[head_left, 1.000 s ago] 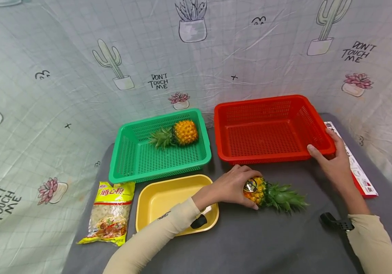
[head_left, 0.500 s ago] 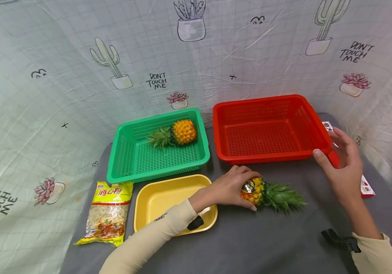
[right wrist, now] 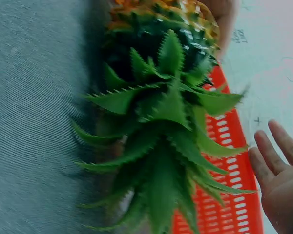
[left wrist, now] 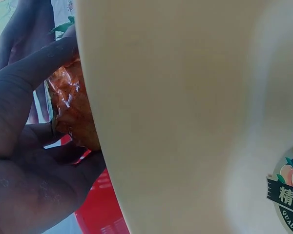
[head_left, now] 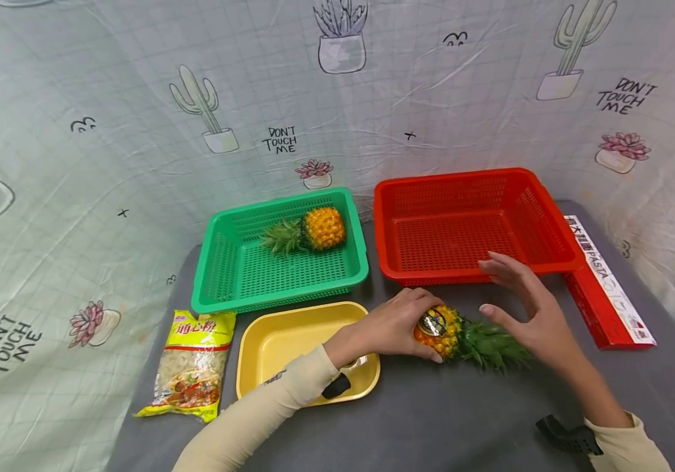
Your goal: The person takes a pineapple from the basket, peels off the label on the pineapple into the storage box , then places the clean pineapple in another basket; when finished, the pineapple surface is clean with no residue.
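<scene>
My left hand (head_left: 393, 324) grips the orange body of a pineapple (head_left: 445, 332) that lies on the grey table in front of the red basket (head_left: 390, 265). In the left wrist view its fingers curl round the pineapple (left wrist: 72, 97), with a yellow tray wall covering much of the picture. My right hand (head_left: 534, 321) holds nothing. Its fingers are spread above and beside the pineapple's green leaves (right wrist: 161, 131), partly hiding their tips in the head view; whether it touches them I cannot tell. A second pineapple (head_left: 324, 228) lies in the green basket (head_left: 210, 262).
A yellow tray (head_left: 254, 341) sits beneath my left forearm. Left of it lies a yellow bag of pasta (head_left: 189, 364). On the right, a red and white pasta box (head_left: 611, 295) lies beside the red basket. A patterned cloth (head_left: 136, 164) hangs behind the table.
My right hand has left the right corner of the red basket and moved left to the pineapple's leaves, uncovering the pasta box. The left hand keeps its grip on the pineapple.
</scene>
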The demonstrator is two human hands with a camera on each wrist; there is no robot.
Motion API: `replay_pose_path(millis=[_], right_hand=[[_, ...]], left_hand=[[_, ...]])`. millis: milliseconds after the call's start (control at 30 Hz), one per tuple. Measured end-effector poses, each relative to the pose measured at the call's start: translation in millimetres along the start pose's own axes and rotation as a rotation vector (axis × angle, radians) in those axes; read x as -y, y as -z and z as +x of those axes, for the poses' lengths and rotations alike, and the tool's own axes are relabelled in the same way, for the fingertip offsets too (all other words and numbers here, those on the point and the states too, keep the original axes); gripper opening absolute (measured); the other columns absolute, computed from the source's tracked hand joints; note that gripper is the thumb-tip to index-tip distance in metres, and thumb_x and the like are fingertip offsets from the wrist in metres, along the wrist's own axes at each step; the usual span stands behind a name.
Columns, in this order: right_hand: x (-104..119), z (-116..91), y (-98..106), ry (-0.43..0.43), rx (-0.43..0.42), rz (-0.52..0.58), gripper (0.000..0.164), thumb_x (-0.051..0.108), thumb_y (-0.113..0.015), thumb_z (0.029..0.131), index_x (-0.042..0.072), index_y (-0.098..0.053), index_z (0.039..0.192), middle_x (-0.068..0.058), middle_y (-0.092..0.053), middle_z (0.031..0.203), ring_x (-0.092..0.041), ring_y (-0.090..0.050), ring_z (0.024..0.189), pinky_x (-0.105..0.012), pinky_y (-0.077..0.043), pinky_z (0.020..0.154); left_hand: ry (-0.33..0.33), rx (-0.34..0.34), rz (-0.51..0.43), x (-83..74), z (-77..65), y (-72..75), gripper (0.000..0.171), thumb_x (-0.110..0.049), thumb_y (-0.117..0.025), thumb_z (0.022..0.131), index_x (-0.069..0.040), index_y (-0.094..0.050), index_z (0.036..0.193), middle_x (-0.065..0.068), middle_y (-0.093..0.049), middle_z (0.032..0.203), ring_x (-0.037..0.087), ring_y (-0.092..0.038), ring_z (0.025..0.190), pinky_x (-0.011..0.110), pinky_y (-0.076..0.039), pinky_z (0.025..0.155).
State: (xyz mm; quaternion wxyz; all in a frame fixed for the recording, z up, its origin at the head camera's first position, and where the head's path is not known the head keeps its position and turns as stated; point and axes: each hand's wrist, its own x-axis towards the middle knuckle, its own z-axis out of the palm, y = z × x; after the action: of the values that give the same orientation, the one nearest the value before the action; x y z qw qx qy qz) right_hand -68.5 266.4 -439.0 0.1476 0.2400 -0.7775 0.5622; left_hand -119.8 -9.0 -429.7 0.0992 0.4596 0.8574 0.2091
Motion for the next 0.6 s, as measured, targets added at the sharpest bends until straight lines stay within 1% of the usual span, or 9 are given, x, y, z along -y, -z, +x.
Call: replay_pose_path(millis=[133,267,400,500,600], right_hand=[[-1.7,-4.8,-7.2,-0.026,0.045,-0.010,0.092,-0.019,-0.079,0.081,0.008,-0.042,0.161,-0.019,-0.055,0.150,-0.027,-0.051,0.138,-0.026,-0.039,0.112],[-4.2,-8.8,-10.9,-0.061,0.075,-0.006,0.089,-0.018,-0.079,0.083,0.009,-0.044,0.160,-0.016,-0.056,0.149,-0.027,-0.053,0.135,-0.027,-0.041,0.111],[-5.7,-11.3,-13.4,-0.109,0.102,-0.015,0.083,-0.013,-0.080,0.086,0.011,-0.047,0.158,-0.011,-0.058,0.146,-0.024,-0.055,0.134,-0.026,-0.042,0.109],[-5.6,-11.6,-15.2,-0.119,0.129,-0.060,0.078,-0.008,-0.082,0.088,0.013,-0.050,0.156,-0.008,-0.060,0.144,-0.020,-0.056,0.132,-0.025,-0.042,0.108],[-5.2,-12.5,-17.1,-0.131,0.158,-0.133,0.076,0.001,-0.086,0.088,0.016,-0.052,0.155,-0.005,-0.061,0.144,-0.017,-0.057,0.132,-0.019,-0.041,0.107]], left_hand=[[0.006,0.001,-0.007,1.2,0.4,-1.4,0.086,-0.052,-0.093,0.078,-0.011,-0.058,0.146,0.002,-0.058,0.137,0.014,-0.051,0.121,0.021,-0.042,0.102],[0.005,-0.003,-0.002,1.8,0.9,-2.5,0.086,-0.053,-0.093,0.078,-0.011,-0.059,0.145,0.002,-0.058,0.137,0.014,-0.052,0.120,0.021,-0.042,0.102],[0.007,-0.002,-0.005,1.8,1.4,-2.8,0.088,-0.053,-0.094,0.078,-0.011,-0.058,0.146,0.002,-0.058,0.137,0.014,-0.051,0.121,0.021,-0.041,0.103],[0.007,-0.003,-0.013,1.8,1.4,-2.6,0.088,-0.052,-0.094,0.077,-0.010,-0.058,0.147,0.003,-0.058,0.137,0.014,-0.051,0.121,0.021,-0.041,0.103],[0.002,-0.005,-0.022,1.7,1.3,-2.2,0.088,-0.051,-0.094,0.077,-0.010,-0.058,0.146,0.003,-0.058,0.137,0.014,-0.051,0.120,0.020,-0.042,0.102]])
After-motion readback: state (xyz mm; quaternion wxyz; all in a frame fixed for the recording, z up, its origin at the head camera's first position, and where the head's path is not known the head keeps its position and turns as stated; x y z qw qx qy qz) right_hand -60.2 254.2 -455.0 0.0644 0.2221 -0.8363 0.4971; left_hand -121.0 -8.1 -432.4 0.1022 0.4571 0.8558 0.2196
